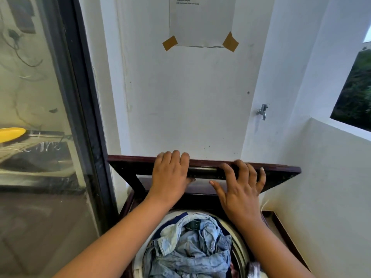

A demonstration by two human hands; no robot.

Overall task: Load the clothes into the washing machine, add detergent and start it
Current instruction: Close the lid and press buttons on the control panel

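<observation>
- The clothes (192, 243), mostly pale denim, lie heaped in the drum (242, 240) of the top-loading washing machine (281, 227), near the bottom of the view. They look soft and limp, bulky rather than heavy.
- The lid (281, 171) stands raised at the far side, close to the wall (190, 107). It is a stiff dark frame around a see-through panel, so it probably swings as one rigid piece.
- The left hand (170, 175) grips the lid's top edge, its fingers (174, 157) hooked over it.
- The right hand (240, 189) rests on the frame just to the right, fingers (244, 167) splayed and fairly straight.
- The top rail looks like the sound place to hold. The panel looks more fragile.
- No detergent is in view.
</observation>
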